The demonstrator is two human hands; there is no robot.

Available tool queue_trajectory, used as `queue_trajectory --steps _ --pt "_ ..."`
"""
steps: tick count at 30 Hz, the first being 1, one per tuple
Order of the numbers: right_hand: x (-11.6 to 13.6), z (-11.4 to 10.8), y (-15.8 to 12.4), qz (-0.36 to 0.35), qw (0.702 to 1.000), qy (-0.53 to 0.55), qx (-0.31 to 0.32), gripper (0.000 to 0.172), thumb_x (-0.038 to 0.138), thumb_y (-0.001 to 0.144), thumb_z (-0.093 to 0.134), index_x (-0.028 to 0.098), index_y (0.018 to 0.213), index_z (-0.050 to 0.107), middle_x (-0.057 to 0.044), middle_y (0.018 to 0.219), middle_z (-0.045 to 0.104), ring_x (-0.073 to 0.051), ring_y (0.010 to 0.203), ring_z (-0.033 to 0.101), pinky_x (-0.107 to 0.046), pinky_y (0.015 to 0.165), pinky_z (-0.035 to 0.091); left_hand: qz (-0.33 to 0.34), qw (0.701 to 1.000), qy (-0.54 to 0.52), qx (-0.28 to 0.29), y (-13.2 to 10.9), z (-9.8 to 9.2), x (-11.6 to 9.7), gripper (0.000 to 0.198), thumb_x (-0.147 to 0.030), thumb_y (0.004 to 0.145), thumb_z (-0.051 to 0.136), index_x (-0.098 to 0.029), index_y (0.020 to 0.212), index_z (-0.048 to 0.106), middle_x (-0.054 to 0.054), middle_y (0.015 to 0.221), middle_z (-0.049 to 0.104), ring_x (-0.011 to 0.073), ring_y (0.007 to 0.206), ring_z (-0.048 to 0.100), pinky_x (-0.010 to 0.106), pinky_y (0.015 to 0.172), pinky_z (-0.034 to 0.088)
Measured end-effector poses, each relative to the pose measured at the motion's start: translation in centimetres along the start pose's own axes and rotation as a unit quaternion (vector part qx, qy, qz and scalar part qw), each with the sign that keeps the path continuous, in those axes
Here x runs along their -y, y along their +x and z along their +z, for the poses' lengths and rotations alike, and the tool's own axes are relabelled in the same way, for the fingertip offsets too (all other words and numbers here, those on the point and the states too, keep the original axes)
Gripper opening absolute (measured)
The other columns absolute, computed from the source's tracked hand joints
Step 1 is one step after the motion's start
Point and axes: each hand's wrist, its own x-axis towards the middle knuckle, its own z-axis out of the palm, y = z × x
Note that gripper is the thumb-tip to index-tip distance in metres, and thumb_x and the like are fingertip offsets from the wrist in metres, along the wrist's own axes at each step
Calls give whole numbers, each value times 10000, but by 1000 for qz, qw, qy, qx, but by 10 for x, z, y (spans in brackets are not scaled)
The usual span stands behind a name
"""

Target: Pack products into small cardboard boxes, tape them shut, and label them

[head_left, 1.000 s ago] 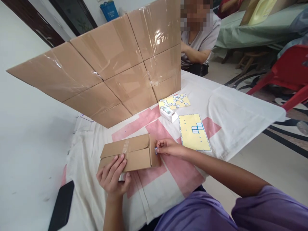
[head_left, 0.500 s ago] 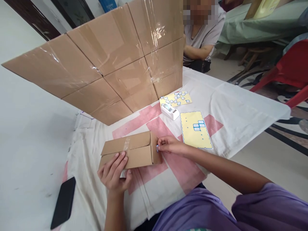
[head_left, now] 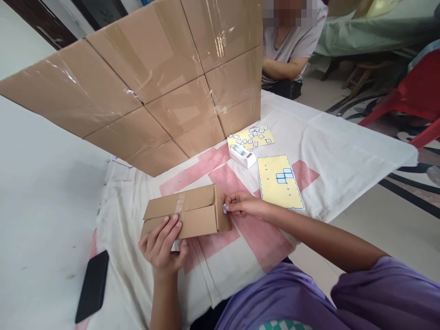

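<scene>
A brown cardboard box (head_left: 197,222) lies on the cloth in front of me, with clear tape over its top seam. My left hand (head_left: 161,245) rests on its near left part, fingers spread flat on the top and thumb apart at the near side. At the box's right end, my right hand (head_left: 242,205) is closed in a pinch on a small white sticker with a blue edge (head_left: 225,208). The sticker is against or very near the end face; my fingers partly cover it, so I cannot tell whether it is stuck.
A tall cardboard panel (head_left: 178,101) stands behind the box. Right of it lie a white tape-dispenser-like device (head_left: 242,156), a yellow sheet with scattered labels (head_left: 268,135) and another yellow sheet (head_left: 275,197). A black phone (head_left: 92,286) lies left. A person (head_left: 292,55) sits beyond the table.
The camera view has shifted slightly. Both hands keep nearly the same places on the box, and a little more of the sticker shows at my right fingertips.
</scene>
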Motion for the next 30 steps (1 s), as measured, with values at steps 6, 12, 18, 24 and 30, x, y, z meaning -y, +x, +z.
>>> queue_trajectory --steps 6,12,18,24,30 --pt "4 2 -3 18 1000 -9 -11 420 469 636 868 176 715 578 85 492 446 -50 442 319 -212 420 153 3 1000 0 -1 -1 0 2 389 -253 780 624 -221 1160 701 89 1072 788 279 1016 725 394 866 433" --pt "1 5 -2 16 1000 -13 -12 470 515 613 863 193 738 544 91 525 457 -52 448 311 -222 426 168 -3 1000 -3 -2 -2 0 2 395 -251 765 626 -232 1153 698 78 1088 786 288 1033 725 396 882 433" --pt "-8 2 -3 -138 974 -161 -79 410 456 755 786 214 828 463 41 764 515 -100 628 429 -249 563 327 -4 1000 6 1 -3 1 1 416 -261 765 620 -242 1175 689 70 1091 785 285 1030 724 394 875 429" --pt "-5 -1 -5 -214 941 -258 -45 455 299 882 680 234 1277 463 -66 1244 519 -133 816 526 -286 688 441 -6 1000 6 -4 -5 1 4 396 -279 781 608 -228 1166 687 90 1087 782 292 1025 713 432 900 422" --pt "-1 5 -10 -243 901 -358 -19 390 403 833 771 200 1049 517 -39 1042 536 -164 826 520 -287 675 429 -111 993 -11 27 -6 4 -38 686 -652 862 543 -184 1364 519 217 1388 586 396 1336 503 678 1121 261"
